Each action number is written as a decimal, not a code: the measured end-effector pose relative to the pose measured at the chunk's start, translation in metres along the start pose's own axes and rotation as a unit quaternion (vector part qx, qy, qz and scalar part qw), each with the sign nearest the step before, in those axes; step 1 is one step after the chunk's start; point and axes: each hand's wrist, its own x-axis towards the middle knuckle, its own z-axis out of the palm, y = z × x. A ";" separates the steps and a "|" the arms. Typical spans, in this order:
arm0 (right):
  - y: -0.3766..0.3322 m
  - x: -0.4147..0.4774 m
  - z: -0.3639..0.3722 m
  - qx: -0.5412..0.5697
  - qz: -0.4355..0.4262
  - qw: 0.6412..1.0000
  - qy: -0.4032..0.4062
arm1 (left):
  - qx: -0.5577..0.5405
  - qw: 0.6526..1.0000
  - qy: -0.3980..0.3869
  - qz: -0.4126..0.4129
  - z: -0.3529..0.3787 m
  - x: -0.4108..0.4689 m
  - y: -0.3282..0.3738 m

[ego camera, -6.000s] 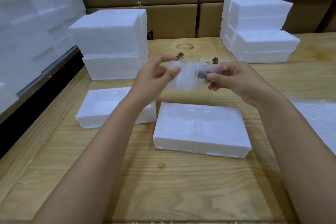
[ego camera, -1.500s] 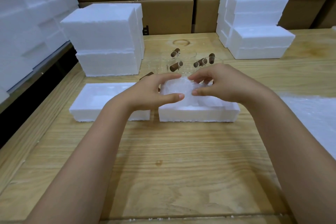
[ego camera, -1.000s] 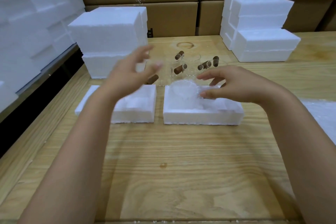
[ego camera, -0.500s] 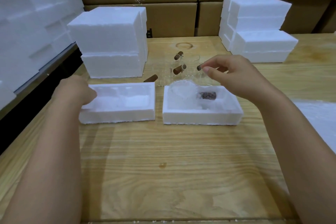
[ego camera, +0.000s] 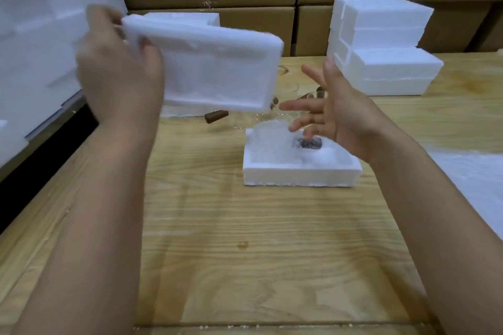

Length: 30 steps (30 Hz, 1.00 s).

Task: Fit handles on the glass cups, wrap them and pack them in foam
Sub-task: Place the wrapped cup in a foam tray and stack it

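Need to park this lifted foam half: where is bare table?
The wooden table is bare in front of the white foam tray and left of it. Crowded behind: clear glass cups, brown cylindrical handle; white wrap sheet at right.

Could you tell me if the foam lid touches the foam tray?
Apart: head view shows the foam lid raised in the left hand, clear of the foam tray.

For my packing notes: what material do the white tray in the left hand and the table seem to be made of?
The white tray looks like expanded polystyrene foam: matte, with a grainy surface and crumbly edges. The table seems to be wood, perhaps plywood: pale, smooth, with visible grain lines.
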 end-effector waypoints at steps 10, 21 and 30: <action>0.012 -0.004 -0.031 0.203 -0.064 0.964 0.158 | -0.470 0.857 -0.210 -0.021 0.026 -0.073 0.042; 0.056 -0.033 -0.045 -0.019 -0.130 0.982 0.138 | -0.308 0.907 -0.277 0.074 0.028 -0.132 0.007; 0.072 -0.032 -0.038 -0.033 -0.097 0.986 0.132 | -0.235 0.923 -0.276 0.133 0.028 -0.128 -0.003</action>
